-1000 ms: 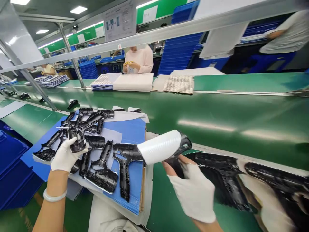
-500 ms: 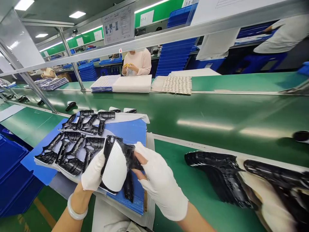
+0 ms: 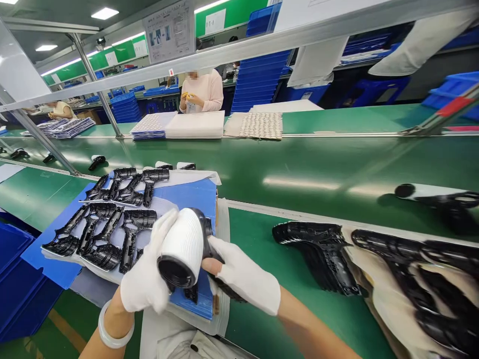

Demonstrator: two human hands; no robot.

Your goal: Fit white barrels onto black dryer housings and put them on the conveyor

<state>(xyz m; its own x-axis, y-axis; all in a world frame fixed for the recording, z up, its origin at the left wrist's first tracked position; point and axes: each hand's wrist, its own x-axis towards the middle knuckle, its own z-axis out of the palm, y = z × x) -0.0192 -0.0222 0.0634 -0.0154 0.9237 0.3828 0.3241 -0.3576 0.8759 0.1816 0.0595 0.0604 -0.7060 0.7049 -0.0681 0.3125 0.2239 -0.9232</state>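
Two gloved hands (image 3: 144,281) (image 3: 243,274) curl their fingers around a glossy black housing (image 3: 205,232) sleeved in ribbed white film (image 3: 181,254).

Green assembly-line bench (image 3: 254,309) with a blue corrugated plastic sheet (image 3: 185,197) and black moulded plastic housings (image 3: 314,254) on it

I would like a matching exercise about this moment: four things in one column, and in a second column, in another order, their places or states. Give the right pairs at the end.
Things:
1. bangle
2. black moulded part with a white ribbed sleeve
3. loose black moulded parts
4. blue crates

Places and states:
A. stacked in a tall pile beyond the green conveyor belt
B. around the left wrist
C. lying on a blue sheet
D. held between the left hand and the right hand

Right pairs: 1-B, 2-D, 3-C, 4-A.
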